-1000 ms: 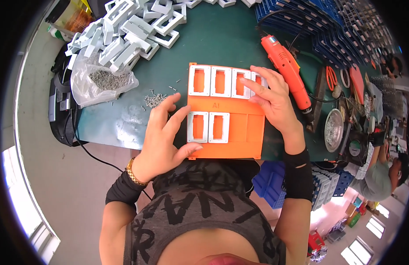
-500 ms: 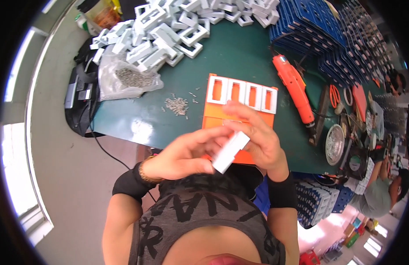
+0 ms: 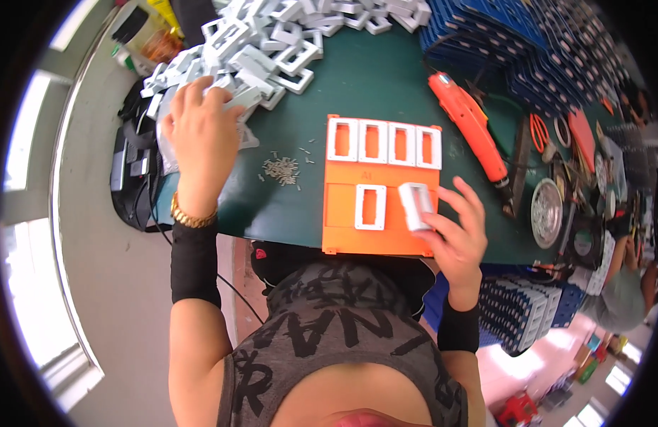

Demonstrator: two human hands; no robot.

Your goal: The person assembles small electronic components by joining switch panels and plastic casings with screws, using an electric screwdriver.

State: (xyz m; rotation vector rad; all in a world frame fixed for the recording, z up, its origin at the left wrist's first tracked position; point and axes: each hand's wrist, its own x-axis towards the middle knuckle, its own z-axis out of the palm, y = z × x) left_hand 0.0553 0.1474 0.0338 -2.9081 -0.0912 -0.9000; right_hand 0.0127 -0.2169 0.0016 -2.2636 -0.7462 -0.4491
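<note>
My right hand (image 3: 458,235) grips a white rectangular plastic frame (image 3: 409,201) between thumb and fingers, tilted over the right part of an orange fixture plate (image 3: 341,238). Four similar frames (image 3: 372,122) stand side by side in the plate's upper row. One more frame (image 3: 369,227) lies in the lower part, left of the held one. My left hand (image 3: 203,139) reaches out to the near edge of a heap of white frames (image 3: 254,60), its fingers apart and nothing visibly held. Beneath it, a clear plastic bag (image 3: 248,136) is mostly hidden.
Small metal pins (image 3: 280,171) lie loose left of the plate. An orange electric screwdriver (image 3: 470,124) rests to the right, near a round metal dish (image 3: 547,212) and orange-handled scissors (image 3: 538,142). Blue racks (image 3: 500,43) stand stacked at the far right. A black bag (image 3: 133,192) sits left.
My hands have parted: the left has gone up and left to the heap, the right down and right with a frame. A single frame now shows on the plate's lower part.
</note>
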